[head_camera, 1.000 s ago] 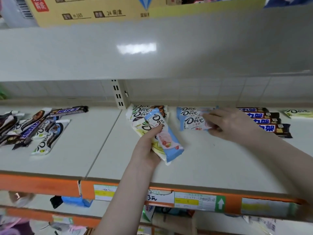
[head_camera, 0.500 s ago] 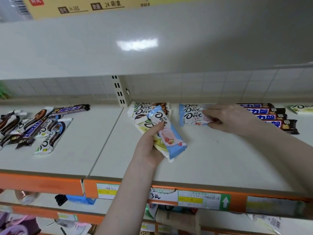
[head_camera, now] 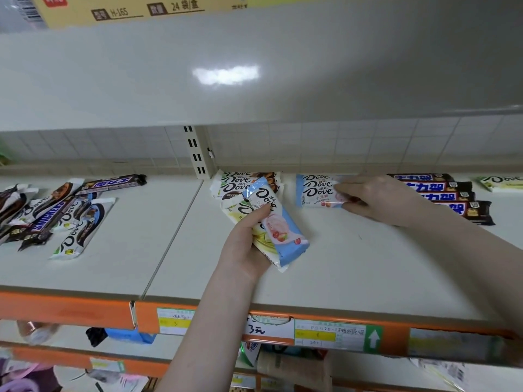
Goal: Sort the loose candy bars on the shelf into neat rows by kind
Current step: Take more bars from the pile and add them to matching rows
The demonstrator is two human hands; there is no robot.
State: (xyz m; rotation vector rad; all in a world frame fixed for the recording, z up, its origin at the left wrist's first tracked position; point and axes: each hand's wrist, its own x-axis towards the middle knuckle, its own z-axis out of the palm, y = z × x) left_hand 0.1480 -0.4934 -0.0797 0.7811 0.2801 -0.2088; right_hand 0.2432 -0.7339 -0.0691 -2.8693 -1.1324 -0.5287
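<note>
Left hand (head_camera: 243, 244) grips two Dove bars, blue one (head_camera: 278, 222) on top, over mid shelf (head_camera: 353, 264). Right hand (head_camera: 376, 199) fingers pinch the blue Dove stack (head_camera: 314, 190) at shelf back, beside the dark bar row (head_camera: 447, 193). Loose pile (head_camera: 51, 213) sits left.

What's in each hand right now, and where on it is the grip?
The left hand grips a blue Dove bar stacked on a pale green bar, thumb across their middle. The right hand pinches the right end of the blue Dove stack lying on the shelf.

Left hand (head_camera: 243, 244) holds 2 Dove bars (head_camera: 276, 222); right hand (head_camera: 379, 199) pinches blue Dove row (head_camera: 314, 190).
</note>
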